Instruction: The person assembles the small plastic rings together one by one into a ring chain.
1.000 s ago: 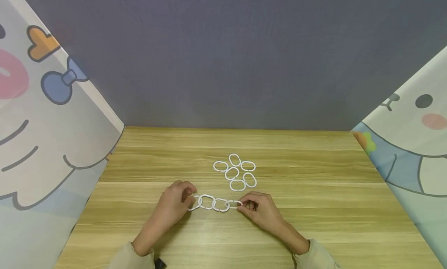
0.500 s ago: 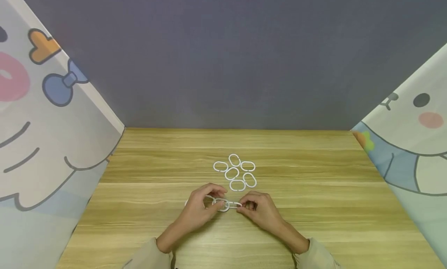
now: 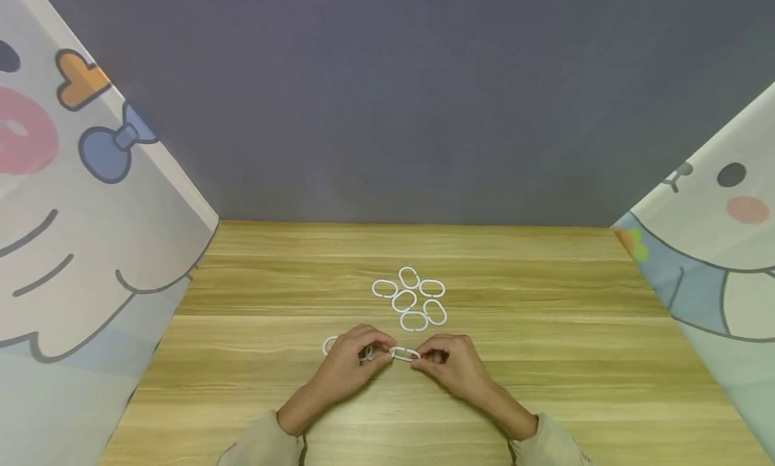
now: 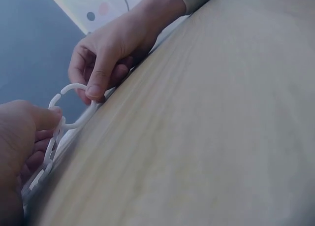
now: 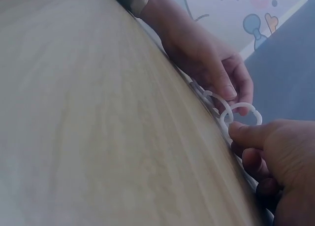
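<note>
White oval plastic links are joined in a short chain in front of the person, much of it covered by the left hand. That hand pinches the chain with thumb and fingertips where the end link meets its neighbour. On the other side, the right hand pinches the same end link, which is tilted up from the table. A small split shows in this link in the left wrist view. The chain's far-left link lies on the wood beyond the left hand. The right wrist view shows two interlocked links between the hands.
Several loose white links lie in a cluster on the wooden table beyond the hands. A grey panel stands at the back. Cartoon-printed sheets border the left and right sides.
The left hand has moved right along the chain, from its left end to the end link's joint. The end link now tilts up; the right hand keeps its place.
</note>
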A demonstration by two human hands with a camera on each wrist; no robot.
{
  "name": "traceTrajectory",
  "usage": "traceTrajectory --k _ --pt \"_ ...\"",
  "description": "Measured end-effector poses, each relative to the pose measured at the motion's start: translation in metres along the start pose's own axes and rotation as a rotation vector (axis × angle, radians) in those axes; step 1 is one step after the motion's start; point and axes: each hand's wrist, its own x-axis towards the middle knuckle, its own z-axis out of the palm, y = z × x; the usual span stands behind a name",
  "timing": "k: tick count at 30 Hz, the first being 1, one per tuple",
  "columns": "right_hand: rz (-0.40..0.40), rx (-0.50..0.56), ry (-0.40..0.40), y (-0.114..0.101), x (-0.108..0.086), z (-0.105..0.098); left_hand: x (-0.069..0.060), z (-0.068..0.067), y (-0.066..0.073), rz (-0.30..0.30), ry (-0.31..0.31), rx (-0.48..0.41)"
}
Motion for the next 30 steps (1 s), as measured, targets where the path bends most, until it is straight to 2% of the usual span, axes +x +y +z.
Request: traceTrajectory --k 3,14,20,24,30 --pt "-0.016 0.016 0.005 -0.001 0.001 0.0 -0.001 0.0 -0.001 0.023 0.018 0.011" --pt "-0.043 0.017 0.004 0.001 0.005 0.002 -0.002 -0.002 0.002 -0.002 0.014 0.015" --pt "-0.117 0.065 -0.022 0.006 0.012 -0.008 -0.002 -0.001 0.001 -0.002 0.019 0.017" --pt "-0.137 0.051 0.019 0.013 0.014 -0.017 -0.002 0.001 0.001 0.017 0.012 0.017" --pt "-0.068 -0.018 0.113 0.028 0.018 -0.035 -0.002 0.002 0.001 0.025 0.03 0.023"
